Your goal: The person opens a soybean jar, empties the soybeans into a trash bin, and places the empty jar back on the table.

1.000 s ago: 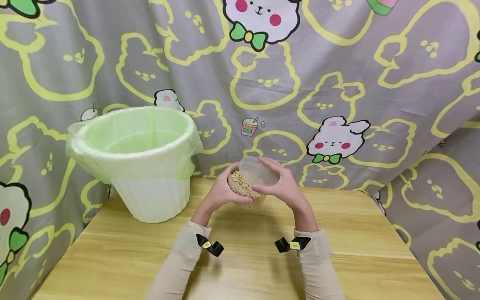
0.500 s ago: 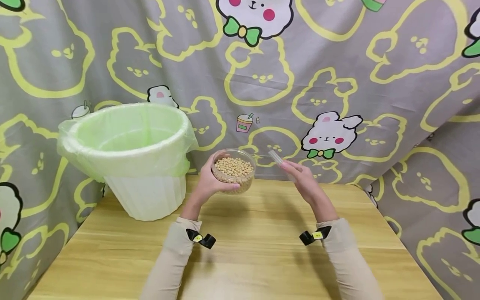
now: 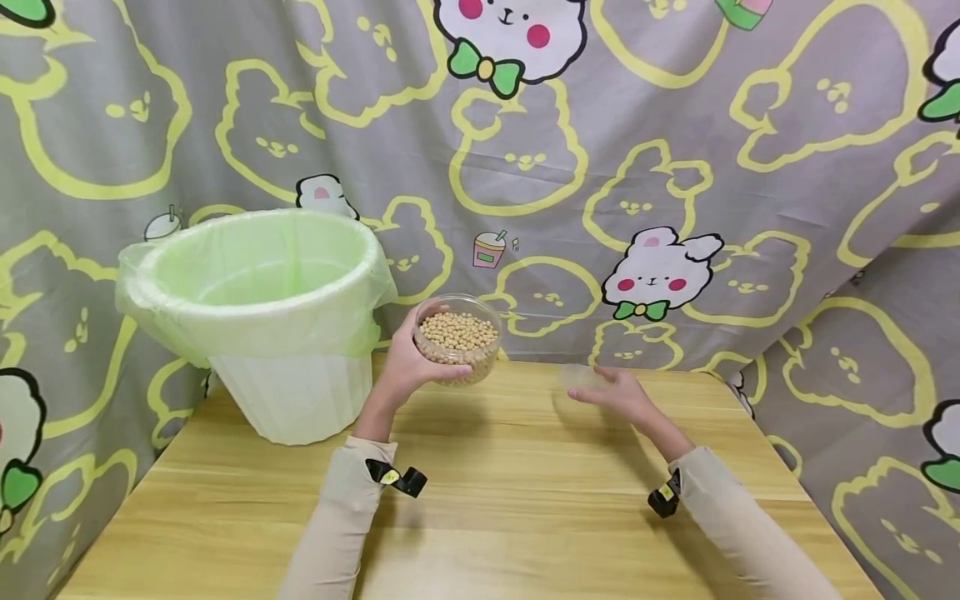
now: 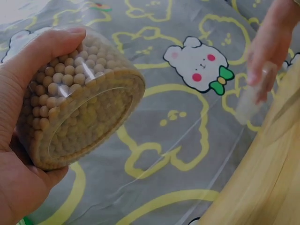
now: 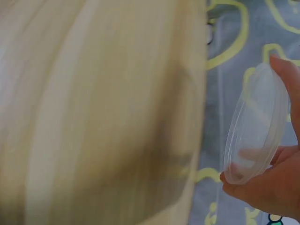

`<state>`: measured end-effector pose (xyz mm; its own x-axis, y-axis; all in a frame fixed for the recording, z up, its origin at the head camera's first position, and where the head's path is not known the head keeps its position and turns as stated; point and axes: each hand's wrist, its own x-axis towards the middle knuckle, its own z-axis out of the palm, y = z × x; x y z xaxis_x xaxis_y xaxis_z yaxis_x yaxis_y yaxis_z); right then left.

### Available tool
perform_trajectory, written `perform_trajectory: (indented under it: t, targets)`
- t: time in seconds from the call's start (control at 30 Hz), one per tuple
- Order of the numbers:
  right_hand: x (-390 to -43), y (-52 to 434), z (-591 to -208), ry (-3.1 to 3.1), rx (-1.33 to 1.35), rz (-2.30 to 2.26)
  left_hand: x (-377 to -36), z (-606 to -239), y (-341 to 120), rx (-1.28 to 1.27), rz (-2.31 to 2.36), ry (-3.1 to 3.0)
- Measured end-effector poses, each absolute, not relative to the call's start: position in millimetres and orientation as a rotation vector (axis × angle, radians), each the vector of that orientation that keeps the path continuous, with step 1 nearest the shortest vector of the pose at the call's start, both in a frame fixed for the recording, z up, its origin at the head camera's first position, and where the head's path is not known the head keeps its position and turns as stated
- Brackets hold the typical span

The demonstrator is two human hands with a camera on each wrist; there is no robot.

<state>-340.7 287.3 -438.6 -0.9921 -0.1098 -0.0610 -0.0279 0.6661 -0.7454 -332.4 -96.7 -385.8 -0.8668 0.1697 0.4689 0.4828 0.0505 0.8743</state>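
Note:
My left hand (image 3: pixel 407 360) grips a clear round plastic tub (image 3: pixel 480 367) around its side, above the table. Pale round soybeans (image 3: pixel 459 331) fill much of the tub, whose top is uncovered. In the left wrist view the tub's underside (image 4: pixel 93 122) faces the camera, with beans showing through the wall. Over to the right, my right hand (image 3: pixel 618 395) holds a translucent round lid (image 3: pixel 581 379) by its edges, low over the back of the table. The right wrist view shows this lid (image 5: pixel 255 126) tilted on edge between thumb and fingers.
A white bin (image 3: pixel 300 400) lined with a thin green bag (image 3: pixel 277 250) stands at the table's back left, left of the tub. Behind the wooden table (image 3: pixel 480 500) hangs a grey curtain (image 3: pixel 420 150) with yellow cartoon outlines.
The right hand has pulled the lid off the tub and carried it right and down towards the table. The left hand has shifted slightly left with the tub.

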Motion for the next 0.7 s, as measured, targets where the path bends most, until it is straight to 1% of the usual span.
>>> perform_trajectory:
  t: [0.3,0.5,0.7]
  targets:
    - [-346.4,280.8,-456.6,2.852,-0.253,-1.091,-334.3,-382.0,-97.7,-0.66,-1.871,-2.103]
    - [-344.3,273.4,-467.8,2.867,-0.277,-1.019,-333.2,-381.9,-96.1,-0.677,-1.855,-2.105]
    - [-341.2,265.8,-470.2,2.822,-0.308,-1.025,-331.9,-386.9,-95.6,-0.649,-1.845,-2.114]
